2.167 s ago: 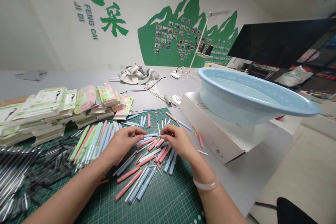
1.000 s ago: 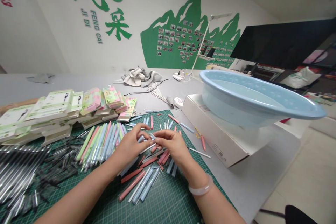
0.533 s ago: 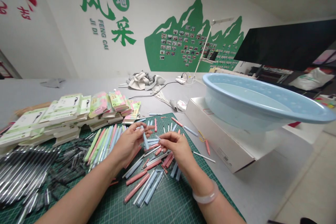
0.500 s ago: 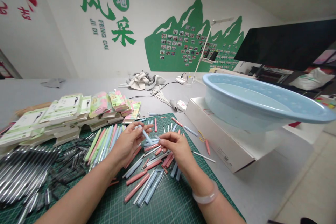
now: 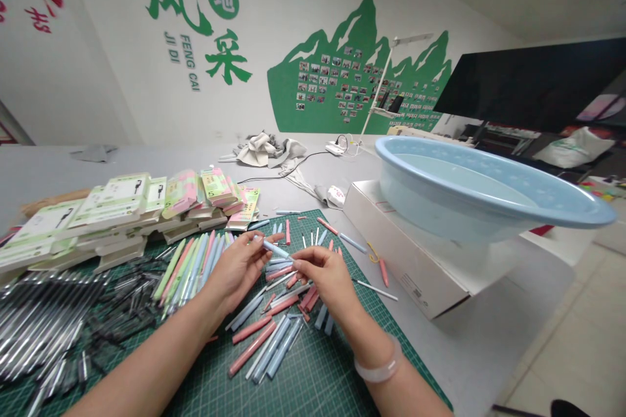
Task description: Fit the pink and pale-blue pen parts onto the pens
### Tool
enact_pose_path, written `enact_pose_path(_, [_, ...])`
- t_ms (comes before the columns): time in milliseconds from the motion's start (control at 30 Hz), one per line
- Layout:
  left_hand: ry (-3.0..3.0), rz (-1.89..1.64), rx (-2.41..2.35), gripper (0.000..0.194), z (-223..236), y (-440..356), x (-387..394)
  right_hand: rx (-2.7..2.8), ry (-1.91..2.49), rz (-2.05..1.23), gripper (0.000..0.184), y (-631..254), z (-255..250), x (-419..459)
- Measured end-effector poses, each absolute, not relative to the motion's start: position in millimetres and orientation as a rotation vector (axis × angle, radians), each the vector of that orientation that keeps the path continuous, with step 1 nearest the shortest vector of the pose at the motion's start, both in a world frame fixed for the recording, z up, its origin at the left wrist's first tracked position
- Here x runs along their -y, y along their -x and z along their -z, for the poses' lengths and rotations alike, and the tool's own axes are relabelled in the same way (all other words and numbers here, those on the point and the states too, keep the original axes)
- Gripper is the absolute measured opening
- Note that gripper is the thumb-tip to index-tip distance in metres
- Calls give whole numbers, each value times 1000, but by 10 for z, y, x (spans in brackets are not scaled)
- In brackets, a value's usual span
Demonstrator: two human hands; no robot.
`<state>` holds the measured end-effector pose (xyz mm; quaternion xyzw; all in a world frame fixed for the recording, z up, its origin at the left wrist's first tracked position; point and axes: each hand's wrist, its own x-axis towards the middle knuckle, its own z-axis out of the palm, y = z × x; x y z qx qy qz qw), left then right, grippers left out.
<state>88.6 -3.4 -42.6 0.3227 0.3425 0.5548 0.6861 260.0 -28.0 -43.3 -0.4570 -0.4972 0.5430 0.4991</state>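
Note:
Above the green cutting mat [image 5: 323, 374], my left hand [image 5: 237, 270] pinches a light blue pen barrel [image 5: 274, 248] between thumb and forefinger, its other fingers loosely spread. The fingertips of my right hand [image 5: 325, 273] are closed at the barrel's right end; the small blue piece they held earlier is mostly hidden there. Below both hands lie loose pen parts: a pink barrel [image 5: 252, 346], blue barrels [image 5: 278, 350] and thin white refills. Left of my left hand, several pastel pens [image 5: 188, 267] lie side by side.
Piled flat boxes [image 5: 115, 199] stand at the left, behind dark pen parts [image 5: 117, 313] and a row of clear, dark-ended tubes [image 5: 46, 319]. A blue basin [image 5: 454, 208] rests on a white carton [image 5: 405, 254] at the right. Grey cloth [image 5: 264, 148] and a cable lie at the back.
The blue barrel in my left hand has swung toward level, and its right end now meets my right fingertips. Half a second ago, the barrel and the small piece were apart.

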Motion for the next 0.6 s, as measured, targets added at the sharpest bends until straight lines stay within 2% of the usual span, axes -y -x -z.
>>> enact_pose_path(433, [-766,-1236,-913,15,481,-952,80,1105,1008,-1369,18,-2718,469,231])
enact_pose_path(600, [-677,-1062,-798,17,499,-991,140,967,795,-1530,21,-2686,440,264])
